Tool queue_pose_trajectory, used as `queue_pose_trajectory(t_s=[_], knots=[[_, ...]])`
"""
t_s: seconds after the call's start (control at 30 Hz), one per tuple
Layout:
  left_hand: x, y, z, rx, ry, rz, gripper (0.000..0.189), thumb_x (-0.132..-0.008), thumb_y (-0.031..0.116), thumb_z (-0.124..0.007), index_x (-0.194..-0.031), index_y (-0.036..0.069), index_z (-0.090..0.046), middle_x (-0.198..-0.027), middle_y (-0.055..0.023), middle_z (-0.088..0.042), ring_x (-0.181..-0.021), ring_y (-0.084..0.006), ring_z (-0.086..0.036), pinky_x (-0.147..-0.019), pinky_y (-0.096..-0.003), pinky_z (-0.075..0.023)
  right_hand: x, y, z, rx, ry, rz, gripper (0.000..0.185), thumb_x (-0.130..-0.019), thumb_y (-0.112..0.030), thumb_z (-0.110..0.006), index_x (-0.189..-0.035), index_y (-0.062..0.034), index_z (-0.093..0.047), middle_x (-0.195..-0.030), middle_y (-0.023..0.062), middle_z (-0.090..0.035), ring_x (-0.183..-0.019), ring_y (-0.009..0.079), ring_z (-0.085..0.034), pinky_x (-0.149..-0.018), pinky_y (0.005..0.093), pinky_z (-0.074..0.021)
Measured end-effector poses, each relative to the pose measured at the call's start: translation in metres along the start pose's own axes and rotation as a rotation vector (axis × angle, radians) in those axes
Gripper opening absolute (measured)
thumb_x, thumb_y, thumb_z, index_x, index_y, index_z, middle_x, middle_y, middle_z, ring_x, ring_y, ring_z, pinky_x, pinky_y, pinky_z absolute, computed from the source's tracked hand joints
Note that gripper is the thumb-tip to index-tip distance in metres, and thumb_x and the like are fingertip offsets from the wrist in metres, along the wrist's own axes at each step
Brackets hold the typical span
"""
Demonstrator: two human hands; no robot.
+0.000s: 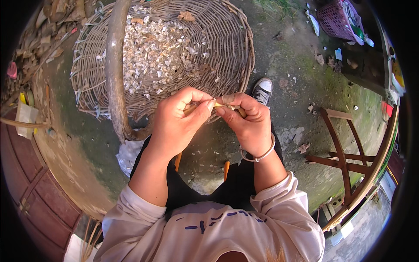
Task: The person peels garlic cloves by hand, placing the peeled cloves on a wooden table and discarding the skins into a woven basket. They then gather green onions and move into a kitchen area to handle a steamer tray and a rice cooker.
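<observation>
My left hand and my right hand meet over the near rim of a large wicker basket. Between both thumbs and forefingers is a small pale-yellow piece, too small to name surely. More yellowish bits show under the curled fingers of each hand, partly hidden. A tan bandage wraps my right forefinger, and a metal bangle circles that wrist. Many whitish shell-like flakes lie scattered in the basket, with a few dry brown leaves. Its thick wooden handle arches over the left side.
A sneaker stands beside the basket's right rim. To the right are a wooden frame and, farther off, a purple plastic basket of litter. Firewood is piled at upper left. A plastic bag lies below the handle.
</observation>
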State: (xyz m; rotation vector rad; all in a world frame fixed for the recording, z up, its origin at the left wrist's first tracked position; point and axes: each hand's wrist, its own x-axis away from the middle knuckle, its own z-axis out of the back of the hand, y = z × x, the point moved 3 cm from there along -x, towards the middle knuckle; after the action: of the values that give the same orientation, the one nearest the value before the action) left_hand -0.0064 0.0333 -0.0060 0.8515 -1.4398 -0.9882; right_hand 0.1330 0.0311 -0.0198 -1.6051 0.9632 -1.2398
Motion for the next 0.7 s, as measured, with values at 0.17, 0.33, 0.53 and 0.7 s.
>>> queue_pose_trajectory(t_s=[0.17, 0.33, 0.53, 0.7], knots=[[0.002, 0.001, 0.005, 0.052, -0.063, 0.059, 0.004, -0.077, 0.001, -0.053, -0.08, -0.003, -0.053, -0.07, -0.0003, -0.054, -0.06, -0.0006, -0.045, -0.052, -0.0155, -0.0373, -0.001, -0.004, -0.001, 0.108, -0.08, 0.154, 0.014, -0.071, 0.009, -0.056, -0.083, 0.0024, -0.056, -0.078, 0.0065, -0.057, -0.071, 0.0101, -0.054, -0.063, 0.0202, -0.0428], [0.004, 0.003, 0.006, 0.036, -0.077, 0.227, 0.002, -0.076, 0.0, -0.051, -0.077, -0.002, -0.051, -0.067, 0.0013, -0.051, -0.058, 0.0004, -0.042, -0.048, -0.0148, -0.034, -0.001, -0.008, -0.002, 0.144, -0.094, 0.287, 0.014, -0.07, 0.01, -0.055, -0.081, 0.0013, -0.057, -0.073, 0.0071, -0.057, -0.066, 0.0148, -0.056, -0.06, 0.0235, -0.0447], [0.007, 0.011, 0.001, 0.13, -0.017, 0.22, 0.001, -0.076, -0.001, -0.05, -0.077, -0.001, -0.05, -0.069, 0.0018, -0.05, -0.058, 0.0003, -0.041, -0.048, -0.0148, -0.0334, 0.002, -0.01, -0.004, -0.149, -0.033, 0.128, 0.011, -0.074, 0.006, -0.055, -0.085, 0.0016, -0.056, -0.076, 0.0054, -0.058, -0.069, 0.0105, -0.055, -0.059, 0.0225, -0.045], [0.005, 0.008, -0.002, 0.091, 0.024, 0.176, 0.001, -0.076, -0.002, -0.05, -0.076, -0.001, -0.049, -0.068, 0.0015, -0.05, -0.059, -0.0001, -0.041, -0.049, -0.0157, -0.0352, 0.003, -0.001, -0.003, -0.472, -0.054, -0.168, 0.015, -0.075, 0.003, -0.056, -0.091, 0.0014, -0.055, -0.088, 0.0064, -0.059, -0.076, 0.0078, -0.054, -0.068, 0.0202, -0.0451]])
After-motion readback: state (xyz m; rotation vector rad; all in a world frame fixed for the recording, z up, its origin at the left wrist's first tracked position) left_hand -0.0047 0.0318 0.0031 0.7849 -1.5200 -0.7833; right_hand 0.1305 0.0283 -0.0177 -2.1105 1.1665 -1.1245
